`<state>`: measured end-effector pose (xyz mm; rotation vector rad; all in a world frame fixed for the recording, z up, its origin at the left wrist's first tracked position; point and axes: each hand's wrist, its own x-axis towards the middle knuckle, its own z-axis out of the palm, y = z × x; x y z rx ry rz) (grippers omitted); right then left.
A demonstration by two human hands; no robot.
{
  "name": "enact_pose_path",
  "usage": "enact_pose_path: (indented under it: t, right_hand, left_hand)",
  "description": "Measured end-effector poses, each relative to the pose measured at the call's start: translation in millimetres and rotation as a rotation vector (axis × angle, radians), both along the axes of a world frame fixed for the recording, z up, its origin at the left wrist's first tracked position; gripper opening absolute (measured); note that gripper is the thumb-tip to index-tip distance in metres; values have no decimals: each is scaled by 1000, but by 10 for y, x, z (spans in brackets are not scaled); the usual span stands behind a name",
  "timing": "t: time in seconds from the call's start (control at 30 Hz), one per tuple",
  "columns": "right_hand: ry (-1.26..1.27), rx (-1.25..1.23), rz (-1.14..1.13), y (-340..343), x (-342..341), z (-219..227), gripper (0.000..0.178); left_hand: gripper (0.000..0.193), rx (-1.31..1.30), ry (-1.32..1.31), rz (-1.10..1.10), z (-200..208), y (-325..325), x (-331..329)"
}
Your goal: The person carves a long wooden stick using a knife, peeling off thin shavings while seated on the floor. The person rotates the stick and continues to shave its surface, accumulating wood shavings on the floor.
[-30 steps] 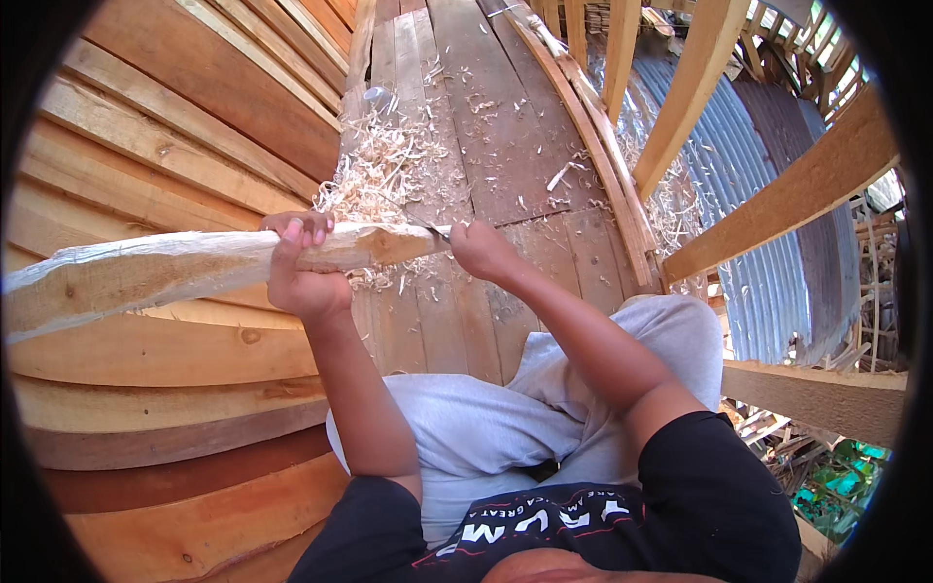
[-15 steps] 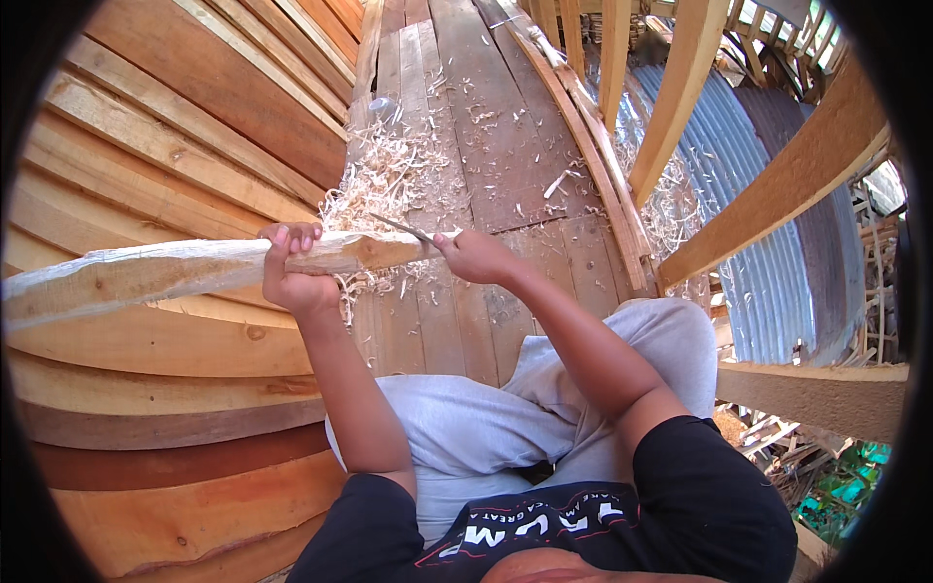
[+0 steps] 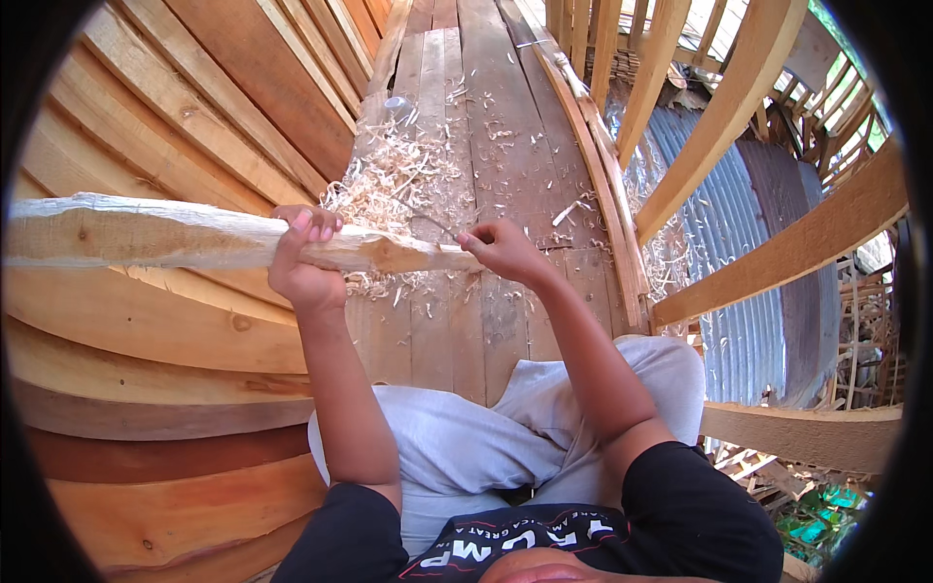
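A long, pale, roughly hewn wooden beam (image 3: pixel 185 236) runs in from the left edge and tapers toward its right end. My left hand (image 3: pixel 307 260) is closed round it, thumb over the top. At the tapered end, my right hand (image 3: pixel 503 253) is closed on a knife (image 3: pixel 428 217) with a thin, dark blade. That blade points up and left, just beyond the far side of the beam. The knife's handle is hidden in my fingers. Curled wood shavings (image 3: pixel 394 175) lie heaped on the floor past the beam.
Sawn planks (image 3: pixel 155 321) line the whole left side. A plank floor (image 3: pixel 505 146) stretches ahead, with a small clear container (image 3: pixel 397 107) on it. Wooden railing slats (image 3: pixel 724 126) slant along the right, and corrugated metal sheets (image 3: pixel 734 262) show beyond them.
My right hand has shifted slightly right and the blade now points more steeply away from me. The beam's left end sits higher in view; the camera has also shifted a little.
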<state>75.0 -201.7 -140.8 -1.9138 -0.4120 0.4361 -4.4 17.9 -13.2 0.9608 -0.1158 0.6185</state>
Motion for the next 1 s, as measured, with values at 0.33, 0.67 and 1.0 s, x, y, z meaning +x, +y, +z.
enact_pose_path:
  t: [0.33, 0.67, 1.0]
  right_hand:
    - [-29, -53, -64, -27, -21, -52, 33]
    - [183, -503, 170, 22, -299, 136, 20]
    - [-82, -573, -266, 414, -725, -46, 21]
  left_hand:
    - [12, -41, -6, -22, 8, -6, 6]
    - [12, -12, -38, -3, -4, 3, 16]
    - [13, 35, -45, -30, -2, -74, 25]
